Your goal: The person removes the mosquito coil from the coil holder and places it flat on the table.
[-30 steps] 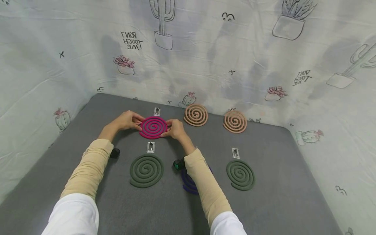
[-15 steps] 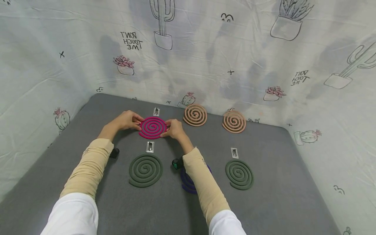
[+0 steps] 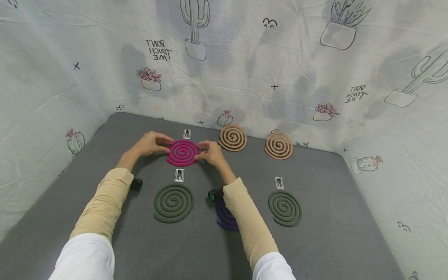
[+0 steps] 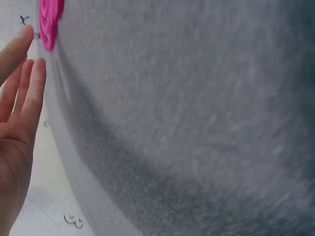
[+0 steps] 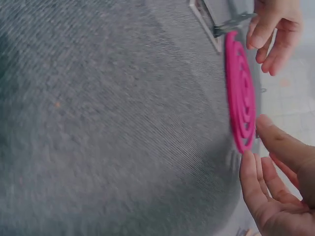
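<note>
A pink mosquito coil (image 3: pixel 183 153) lies on the grey tabletop, toward its far left part. On its left side is my left hand (image 3: pixel 149 144), with thumb and fingers spread and a small gap to the coil in the left wrist view. My right hand (image 3: pixel 213 154) is at the coil's right edge. Seen from the right wrist, its thumb (image 5: pixel 285 142) and fingers are parted beside the pink rim, at most barely touching it. Small metal coil stands lie behind (image 3: pixel 187 133) and in front (image 3: pixel 179 175) of the pink coil.
Two tan coils (image 3: pixel 232 138) (image 3: pixel 279 146) lie by the back edge. Nearer are two green coils (image 3: pixel 174 203) (image 3: pixel 285 208) and a dark blue coil (image 3: pixel 225 217), partly hidden under my right forearm. Another metal stand (image 3: pixel 279 182) is on the right. Printed cloth (image 3: pixel 238 58) hangs behind the table.
Both hands have loosened from the pink coil's edges and shifted slightly outward. The coil stays in about the same place on the table.
</note>
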The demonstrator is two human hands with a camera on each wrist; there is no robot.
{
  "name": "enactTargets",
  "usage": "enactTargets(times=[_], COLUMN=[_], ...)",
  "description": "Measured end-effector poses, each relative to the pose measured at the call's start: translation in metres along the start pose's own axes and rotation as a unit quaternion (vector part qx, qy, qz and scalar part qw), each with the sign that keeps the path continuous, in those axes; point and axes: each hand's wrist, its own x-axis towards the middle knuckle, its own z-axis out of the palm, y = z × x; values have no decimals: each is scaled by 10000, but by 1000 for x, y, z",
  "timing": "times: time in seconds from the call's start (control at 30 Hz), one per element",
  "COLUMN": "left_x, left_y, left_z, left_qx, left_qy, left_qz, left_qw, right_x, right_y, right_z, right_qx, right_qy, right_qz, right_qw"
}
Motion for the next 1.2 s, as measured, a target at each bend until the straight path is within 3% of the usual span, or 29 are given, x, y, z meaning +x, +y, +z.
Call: enactTargets(times=[0.17, 0.3, 0.5, 0.97, 1.2], left_x=[-3, -1, 7, 39, 62], left_y=[7, 18, 38, 85, 102], left_z=[5, 10, 19, 38, 58], left_qx=[-546, -1118, -1529, -1694, -1660], left_qy=[240, 193, 121, -194, -103], left_qz=[202, 292, 262, 439, 406], left_qw=[9980, 9931, 9878, 9844, 9852], right_x=[-6, -12, -18, -39, -47], right_y=[1, 0, -2, 13, 32], right_z=[-13, -23, -34, -75, -96], right_qx=[869, 1503, 1839, 2265, 2295], right_qy=[121, 104, 131, 374, 638], right_qz=[-110, -188, -266, -502, -483], right_qw=[9961, 9884, 9825, 9720, 9700])
